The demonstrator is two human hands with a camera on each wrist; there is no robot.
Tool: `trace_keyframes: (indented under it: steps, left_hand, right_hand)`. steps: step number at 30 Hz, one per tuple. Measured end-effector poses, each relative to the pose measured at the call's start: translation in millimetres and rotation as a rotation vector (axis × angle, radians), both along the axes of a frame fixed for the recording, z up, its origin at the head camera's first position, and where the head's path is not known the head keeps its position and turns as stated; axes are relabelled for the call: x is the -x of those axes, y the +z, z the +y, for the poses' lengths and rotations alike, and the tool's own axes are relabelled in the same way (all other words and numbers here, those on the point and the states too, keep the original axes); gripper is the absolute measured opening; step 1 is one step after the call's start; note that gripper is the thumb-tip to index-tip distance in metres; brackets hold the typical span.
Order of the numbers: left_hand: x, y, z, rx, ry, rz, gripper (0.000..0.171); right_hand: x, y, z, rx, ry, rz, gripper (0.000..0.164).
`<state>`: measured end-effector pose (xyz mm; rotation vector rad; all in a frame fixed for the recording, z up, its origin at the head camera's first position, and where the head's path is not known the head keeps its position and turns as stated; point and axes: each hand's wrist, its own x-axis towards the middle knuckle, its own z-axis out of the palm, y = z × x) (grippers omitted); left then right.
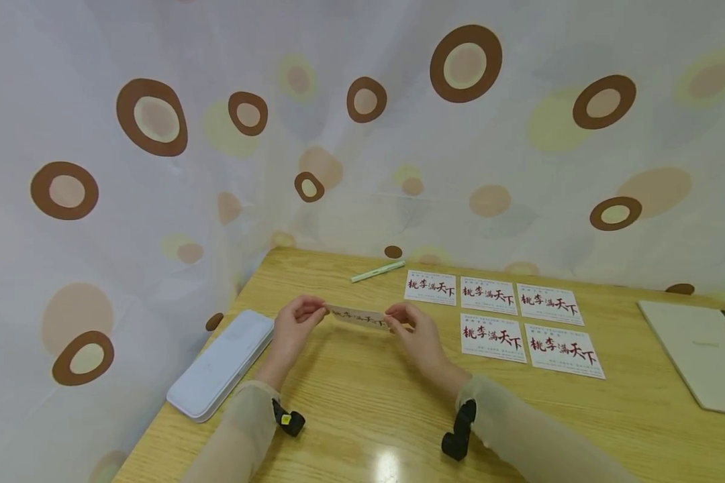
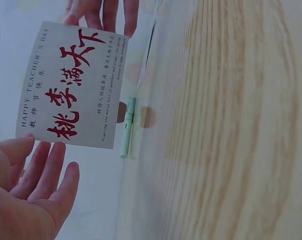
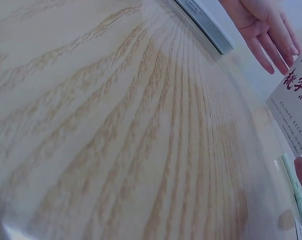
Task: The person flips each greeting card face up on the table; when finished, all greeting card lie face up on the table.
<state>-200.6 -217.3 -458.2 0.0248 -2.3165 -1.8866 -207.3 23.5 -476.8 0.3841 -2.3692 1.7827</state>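
My left hand [image 1: 295, 325] and right hand [image 1: 421, 339] hold a greeting card [image 1: 358, 318] between them over the wooden table, each pinching one short side. In the head view the card is seen steeply from above, looking like a thin strip. Its printed face shows in the left wrist view, where the card [image 2: 73, 87] bears large red Chinese characters and the words "Happy Teacher's Day". There the left thumb and fingers [image 2: 53, 167] meet its near edge. At the image edge of the right wrist view, part of the same card [image 3: 291, 107] appears.
Several matching cards [image 1: 492, 335] lie in two rows right of my hands. A pale green pen [image 1: 377, 272] rests behind the held card. To the left is a white pencil case [image 1: 220, 365]; a flat cream notebook-like item [image 1: 697, 355] lies far right. A patterned curtain [image 1: 362, 168] hangs behind.
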Motion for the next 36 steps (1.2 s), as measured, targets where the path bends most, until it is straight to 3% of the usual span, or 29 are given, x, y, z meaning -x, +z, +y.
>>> trace_keyframes:
  steps: [13,23,29,36]
  left_hand:
    - [-6.0,1.4,0.5,0.037,-0.046,0.003,0.025]
    - [-5.7,-1.5,0.2,0.049,-0.063,0.013,0.03]
    - [-6.0,-2.1,0.0,-0.004,-0.094,-0.007,0.034]
    - [-8.1,-1.1,1.0,0.0,-0.109,-0.027,0.04]
  right_hand:
    - [-3.8,-2.5,0.3,0.106,0.014,-0.035,0.018]
    - [-25.6,25.4,-3.0,0.134,0.031,-0.027,0.016]
    - [-16.8,9.6,-3.6,0.167,0.017,-0.07,0.019]
    - [-8.6,-4.0,-4.4,0.196,0.017,-0.069,0.02]
